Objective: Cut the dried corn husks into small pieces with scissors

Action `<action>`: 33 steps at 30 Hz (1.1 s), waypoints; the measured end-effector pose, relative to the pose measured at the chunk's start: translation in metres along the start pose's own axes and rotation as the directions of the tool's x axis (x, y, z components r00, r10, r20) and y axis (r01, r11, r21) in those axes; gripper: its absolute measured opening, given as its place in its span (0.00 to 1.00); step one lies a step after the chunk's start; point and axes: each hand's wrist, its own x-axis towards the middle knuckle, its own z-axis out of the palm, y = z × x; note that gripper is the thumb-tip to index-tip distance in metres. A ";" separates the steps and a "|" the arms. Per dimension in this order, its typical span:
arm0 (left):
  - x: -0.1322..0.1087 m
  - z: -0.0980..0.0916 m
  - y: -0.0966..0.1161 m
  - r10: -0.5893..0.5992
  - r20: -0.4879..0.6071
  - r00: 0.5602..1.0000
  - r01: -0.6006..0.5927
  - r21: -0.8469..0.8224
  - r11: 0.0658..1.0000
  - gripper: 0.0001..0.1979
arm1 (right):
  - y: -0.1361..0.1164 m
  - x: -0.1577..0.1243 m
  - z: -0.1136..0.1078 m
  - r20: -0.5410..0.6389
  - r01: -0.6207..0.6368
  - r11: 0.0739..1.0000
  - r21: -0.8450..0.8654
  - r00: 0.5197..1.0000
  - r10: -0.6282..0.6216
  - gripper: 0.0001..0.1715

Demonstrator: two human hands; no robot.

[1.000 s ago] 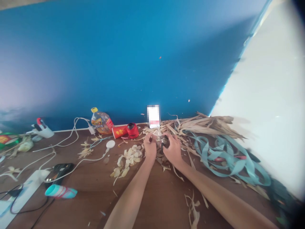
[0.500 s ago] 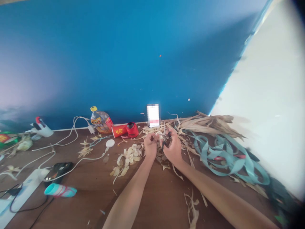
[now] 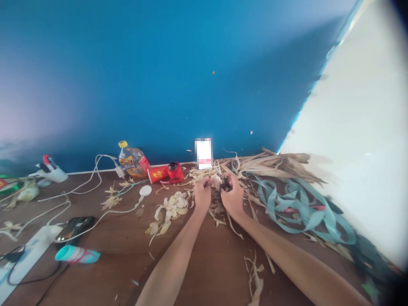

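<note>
My left hand pinches a small pale piece of dried husk between thumb and fingers. Close beside it, my right hand is wrapped around the dark handles of a pair of scissors, whose blades point up and away. The blades stand right at the husk piece; whether they touch it I cannot tell. Beneath and behind both hands lie dry husk strips and scraps. Left of my left hand is a pile of pale, rounded husk cuttings.
A bundle of dried husks and a tangled teal ribbon lie to the right. Leftward are a plastic bottle, a red cup, a white charging puck, a teal roll and a power strip. A blue wall stands behind.
The scissors and right hand have turned slightly, and the husk piece in my left hand shows more plainly. The whole view has shifted a little.
</note>
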 end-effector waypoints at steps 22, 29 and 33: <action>-0.002 0.003 0.005 0.041 0.157 0.987 -0.023 -0.118 0.993 0.13 | -0.002 0.003 0.002 0.047 0.004 0.989 0.146 0.999 -0.011 0.30; -0.001 0.002 0.006 0.027 0.222 0.975 -0.020 -0.037 0.999 0.14 | 0.000 0.002 0.001 0.015 -0.027 0.993 0.116 1.000 0.026 0.27; -0.003 0.004 0.005 0.049 0.162 0.986 -0.058 0.051 0.997 0.14 | -0.004 0.003 0.000 0.014 -0.041 0.992 0.121 0.999 0.039 0.26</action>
